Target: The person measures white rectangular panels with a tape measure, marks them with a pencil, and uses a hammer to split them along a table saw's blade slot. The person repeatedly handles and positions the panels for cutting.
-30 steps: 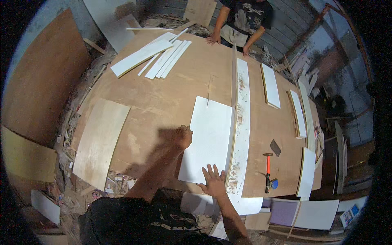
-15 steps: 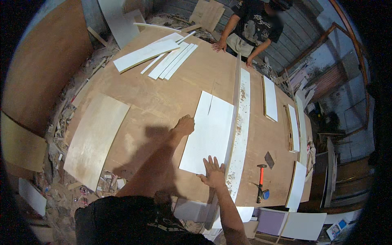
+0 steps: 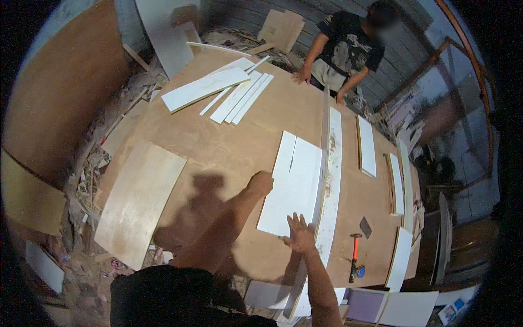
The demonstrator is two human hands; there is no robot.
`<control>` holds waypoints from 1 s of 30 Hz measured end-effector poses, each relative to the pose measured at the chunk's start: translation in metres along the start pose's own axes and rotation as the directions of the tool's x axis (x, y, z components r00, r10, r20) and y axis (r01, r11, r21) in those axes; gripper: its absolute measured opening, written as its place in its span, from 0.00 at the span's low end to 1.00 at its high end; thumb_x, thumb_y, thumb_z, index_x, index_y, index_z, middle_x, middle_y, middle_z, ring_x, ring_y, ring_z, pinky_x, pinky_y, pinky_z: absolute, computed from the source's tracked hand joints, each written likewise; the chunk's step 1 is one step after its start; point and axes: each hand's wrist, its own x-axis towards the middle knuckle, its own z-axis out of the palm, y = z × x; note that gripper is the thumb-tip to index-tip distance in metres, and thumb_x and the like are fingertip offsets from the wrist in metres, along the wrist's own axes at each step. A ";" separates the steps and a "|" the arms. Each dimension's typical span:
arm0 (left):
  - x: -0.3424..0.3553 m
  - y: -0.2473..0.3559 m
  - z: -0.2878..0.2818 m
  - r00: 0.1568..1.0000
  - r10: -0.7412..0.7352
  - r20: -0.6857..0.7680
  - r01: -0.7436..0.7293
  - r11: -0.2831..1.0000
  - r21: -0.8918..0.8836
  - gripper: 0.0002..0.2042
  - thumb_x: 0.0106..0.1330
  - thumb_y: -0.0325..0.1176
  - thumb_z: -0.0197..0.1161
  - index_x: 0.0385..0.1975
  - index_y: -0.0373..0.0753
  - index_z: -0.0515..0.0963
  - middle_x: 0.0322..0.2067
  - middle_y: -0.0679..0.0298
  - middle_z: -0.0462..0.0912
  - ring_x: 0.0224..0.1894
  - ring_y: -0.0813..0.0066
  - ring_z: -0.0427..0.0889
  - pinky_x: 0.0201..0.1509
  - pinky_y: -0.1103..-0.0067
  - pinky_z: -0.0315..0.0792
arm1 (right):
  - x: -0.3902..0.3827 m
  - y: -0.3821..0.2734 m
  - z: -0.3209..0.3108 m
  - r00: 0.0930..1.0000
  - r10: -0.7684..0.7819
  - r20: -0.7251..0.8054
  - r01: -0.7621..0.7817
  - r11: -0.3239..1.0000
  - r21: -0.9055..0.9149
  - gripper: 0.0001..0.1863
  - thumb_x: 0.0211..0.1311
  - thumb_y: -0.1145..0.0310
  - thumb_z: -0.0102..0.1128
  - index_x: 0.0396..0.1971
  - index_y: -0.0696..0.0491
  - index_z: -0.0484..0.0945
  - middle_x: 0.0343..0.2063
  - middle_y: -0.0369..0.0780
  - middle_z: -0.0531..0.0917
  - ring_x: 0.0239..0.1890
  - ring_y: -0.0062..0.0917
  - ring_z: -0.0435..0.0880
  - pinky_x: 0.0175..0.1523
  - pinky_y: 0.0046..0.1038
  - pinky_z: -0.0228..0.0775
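- Head view: a plain white, flat rectangular panel [image 3: 291,185] lies on the large brown plywood desk [image 3: 234,147], in front of the person, its longer sides running away from them.
- Its face is smooth and bright, its corners look square, and a fainter shadow falls near the right hand.
- A thin dark line runs in from its far edge, roughly lengthwise; whether it is a slit or a blade I cannot tell.
- The panel's right side runs along a long, straight grey bar [image 3: 325,125], beside which lies a long white strip with brown specks [image 3: 334,169].
- The left hand [image 3: 261,183] is at the panel's left edge with its fingers curled; whether they grip the edge I cannot tell.
- The right hand [image 3: 300,234] lies palm down over the panel's near right corner, its fingers spread apart.
- To the right of the strip lie a hammer with a red and black handle [image 3: 355,250], a small round blue object [image 3: 360,271] just beside it, and a dark flat piece [image 3: 365,228].
- A pale rectangular plywood sheet [image 3: 141,201] lies on the left; a co-worker [image 3: 351,46] stands at the far side, hands at the desk's edge.
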 end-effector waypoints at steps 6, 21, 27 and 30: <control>-0.068 0.025 -0.008 0.980 -0.086 -0.179 0.095 0.995 0.037 0.09 0.65 0.30 0.60 0.31 0.36 0.87 0.31 0.48 0.86 0.39 0.53 0.87 0.46 0.63 0.82 | 0.000 0.014 -0.002 0.998 -0.056 0.019 0.056 0.998 -0.014 0.52 0.56 0.43 0.69 0.76 0.48 0.56 0.77 0.46 0.55 0.79 0.47 0.50 0.73 0.63 0.52; -0.021 0.012 -0.013 0.990 -0.048 -0.134 0.039 0.997 -0.071 0.10 0.62 0.32 0.60 0.26 0.33 0.84 0.31 0.45 0.83 0.38 0.47 0.84 0.47 0.57 0.79 | 0.031 0.039 -0.014 0.998 -0.047 0.030 0.046 0.999 0.022 0.51 0.56 0.46 0.69 0.75 0.52 0.58 0.77 0.44 0.57 0.79 0.45 0.51 0.78 0.50 0.49; 0.006 0.013 -0.030 0.990 -0.023 -0.140 0.017 0.999 -0.042 0.08 0.60 0.30 0.63 0.29 0.33 0.87 0.31 0.46 0.85 0.38 0.49 0.87 0.46 0.61 0.82 | 0.054 0.048 -0.024 0.999 0.002 0.046 -0.001 1.000 -0.019 0.50 0.57 0.43 0.66 0.76 0.50 0.57 0.77 0.43 0.56 0.79 0.45 0.51 0.79 0.50 0.47; 0.021 0.009 -0.030 0.990 -0.035 -0.137 0.027 0.998 -0.061 0.08 0.61 0.30 0.63 0.30 0.34 0.87 0.32 0.46 0.86 0.39 0.49 0.87 0.46 0.61 0.82 | 0.067 0.054 -0.026 0.998 0.002 0.056 0.002 0.997 -0.078 0.53 0.57 0.40 0.65 0.77 0.49 0.54 0.78 0.42 0.54 0.79 0.43 0.50 0.79 0.50 0.44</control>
